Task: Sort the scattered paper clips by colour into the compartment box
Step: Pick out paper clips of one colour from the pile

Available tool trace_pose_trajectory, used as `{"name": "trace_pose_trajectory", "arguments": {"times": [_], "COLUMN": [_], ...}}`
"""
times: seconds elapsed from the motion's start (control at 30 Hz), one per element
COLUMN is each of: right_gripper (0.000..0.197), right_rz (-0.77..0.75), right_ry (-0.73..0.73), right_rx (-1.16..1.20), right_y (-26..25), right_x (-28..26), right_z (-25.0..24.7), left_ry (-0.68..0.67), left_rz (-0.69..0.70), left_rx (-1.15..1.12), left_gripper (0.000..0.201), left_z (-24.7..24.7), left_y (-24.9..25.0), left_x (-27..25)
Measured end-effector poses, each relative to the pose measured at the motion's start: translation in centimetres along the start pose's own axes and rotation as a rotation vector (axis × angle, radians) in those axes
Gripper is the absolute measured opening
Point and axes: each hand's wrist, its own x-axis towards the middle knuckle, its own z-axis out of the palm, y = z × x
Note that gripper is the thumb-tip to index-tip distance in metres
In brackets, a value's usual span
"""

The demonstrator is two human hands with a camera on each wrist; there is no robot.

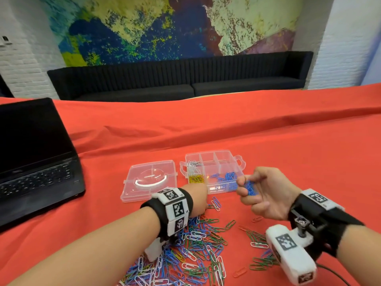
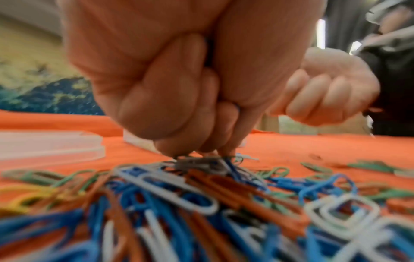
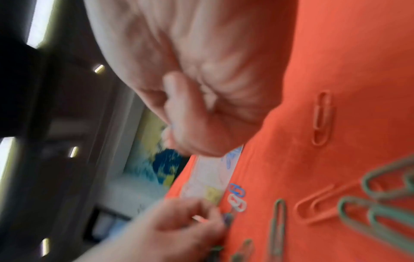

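A mixed pile of paper clips [image 1: 195, 244] in blue, white, green and red lies on the red cloth in front of me. My left hand [image 1: 205, 207] reaches down to the pile's far edge, its curled fingertips [image 2: 197, 153] pinching a dark clip there. My right hand [image 1: 247, 188] hovers just right of the clear compartment box [image 1: 223, 163] and grips a bunch of blue clips [image 1: 250, 187]. Inside the box, blue clips [image 1: 226, 178] fill the front right compartment, yellow clips [image 1: 195, 179] the front left, and white clips [image 1: 192, 167] the back left.
The box's clear lid [image 1: 150, 180] lies to the left of the box. An open black laptop [image 1: 35, 157] stands at the table's left edge. Loose green and red clips [image 1: 257, 237] lie scattered under my right forearm. A black sofa [image 1: 179, 79] runs along the far wall.
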Motion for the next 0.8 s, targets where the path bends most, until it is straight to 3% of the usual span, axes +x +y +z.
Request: {"name": "trace_pose_trajectory", "arguments": {"times": [0.07, 0.17, 0.27, 0.33, 0.43, 0.5, 0.6, 0.7, 0.77, 0.8], "right_gripper": [0.015, 0.022, 0.027, 0.029, 0.014, 0.010, 0.021, 0.024, 0.024, 0.023], "right_rz": [0.023, -0.102, -0.236, -0.233, -0.237, -0.247, -0.211, -0.147, -0.065, -0.029], "right_ry": [0.150, 0.337, 0.258, 0.265, 0.353, 0.460, 0.466, 0.429, 0.406, 0.368], "right_rx": [-0.267, -1.069, -1.605, -1.720, -1.792, -1.777, -1.838, -1.852, -1.706, -1.485], "right_y": [0.5, 1.5, 2.3, 2.3, 2.0, 2.0, 2.3, 2.6, 2.8, 2.8], "right_x": [1.3, 3.6, 4.8, 4.4, 3.7, 3.4, 3.6, 3.7, 3.2, 2.7], "right_z": [0.9, 1.9, 2.3, 2.5, 2.1, 2.0, 1.9, 2.0, 2.1, 2.3], "left_ry": [-0.003, 0.051, 0.058, 0.001, -0.085, -0.179, -0.321, -0.273, -0.137, -0.065], "left_rz": [-0.016, -0.017, -0.067, -0.088, -0.021, 0.049, 0.139, 0.085, -0.013, -0.038], "left_rx": [-0.085, -0.236, -0.591, -0.959, -1.450, -1.667, -1.899, -1.872, -1.596, -1.326], "left_gripper": [0.030, 0.028, 0.023, 0.021, 0.032, 0.035, 0.018, 0.027, 0.037, 0.038], "left_z": [0.1, -0.3, -0.7, -0.8, -1.0, -1.2, -1.4, -1.4, -1.1, -0.9], "left_y": [-0.5, -2.0, -3.6, -4.4, -5.1, -5.5, -5.9, -5.6, -5.1, -4.8], "left_x": [-0.2, -0.7, -1.8, -2.6, -3.8, -4.7, -5.7, -6.4, -6.3, -6.2]}}
